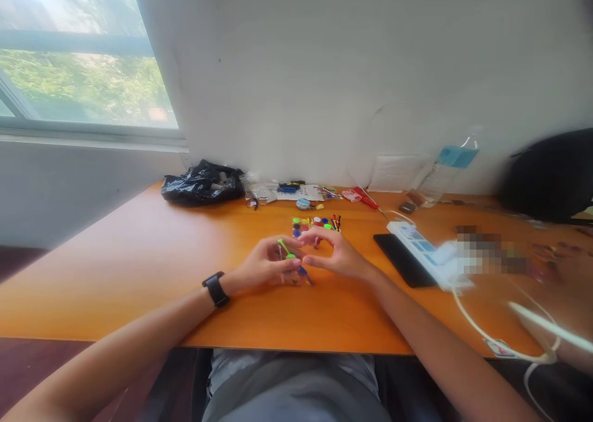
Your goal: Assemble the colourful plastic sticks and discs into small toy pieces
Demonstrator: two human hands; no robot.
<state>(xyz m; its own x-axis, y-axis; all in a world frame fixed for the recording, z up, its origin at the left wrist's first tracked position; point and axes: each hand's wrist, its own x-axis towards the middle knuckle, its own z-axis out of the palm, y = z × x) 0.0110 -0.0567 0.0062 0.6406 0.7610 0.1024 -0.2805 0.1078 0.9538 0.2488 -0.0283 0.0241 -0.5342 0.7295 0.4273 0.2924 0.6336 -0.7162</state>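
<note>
1. Head view, left hand (266, 262): thumb and fingers are closed on a green piece (286, 249), a slim stem with a round end. The thumb tip lies against the round end; the stem slants up and to the left.
2. Right hand (337, 254): thumb and index finger are well parted in a rounded arch. The fingertips come up to the left hand and the green piece; whether they touch either, I cannot tell.
3. The green piece is well to the left of the power strip (419, 252), between the two hands. Just below it are a blue piece (302, 272) and something clear (289, 278); what bears them is hard to make out.
4. Pose: both forearms reach in from the near edge of the table (115, 274) and meet left of the power strip. The left wrist, farther from the strip, wears a black watch (215, 289) and the palm turns inward. The right hand, nearer the strip, bends toward the left one.
5. Just beyond the hands, also left of the power strip, lie small coloured parts (328, 225), partly hidden by the fingers.
6. A flat black slab (401, 261) lies just beside the power strip, on its left. A black plastic bag (201, 184) sits far to the strip's left, near the wall.
</note>
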